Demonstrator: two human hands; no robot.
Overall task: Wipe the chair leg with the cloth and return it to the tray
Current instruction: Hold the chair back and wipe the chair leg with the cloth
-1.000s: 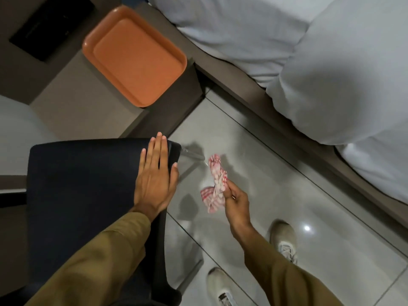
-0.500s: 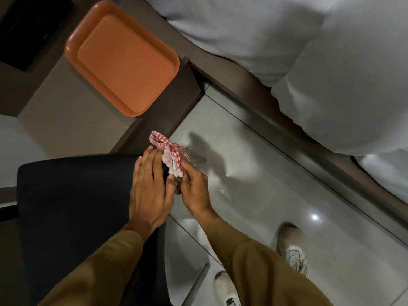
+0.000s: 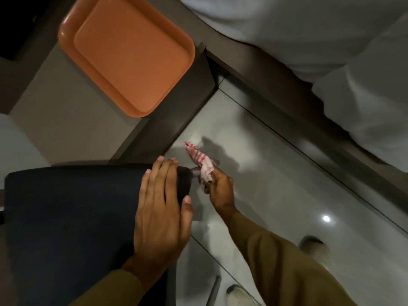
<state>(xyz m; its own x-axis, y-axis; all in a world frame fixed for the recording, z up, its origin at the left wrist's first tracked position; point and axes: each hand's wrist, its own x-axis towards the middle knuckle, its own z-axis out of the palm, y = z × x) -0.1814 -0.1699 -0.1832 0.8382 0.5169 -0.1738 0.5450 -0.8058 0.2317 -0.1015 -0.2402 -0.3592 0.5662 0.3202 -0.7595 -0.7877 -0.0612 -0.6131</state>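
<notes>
Left hand: our left hand [image 3: 162,208] lay flat and released on the corner of the dark chair seat [image 3: 72,221], we judged to steady the chair.
Right hand: our right hand [image 3: 220,187] had its grip clenched on the lower end of the cloth [image 3: 202,163], just beside the seat corner.
Cloth: the red-checked cloth stood bunched above the fingers, over the tiled floor [image 3: 276,195], close to the chair's edge; the leg itself we could not see clearly.
Tray: the orange tray [image 3: 66,34] sat bare on the counter [image 3: 66,120], well apart, waiting for the cloth.
Stage: the return was not yet done.
</notes>
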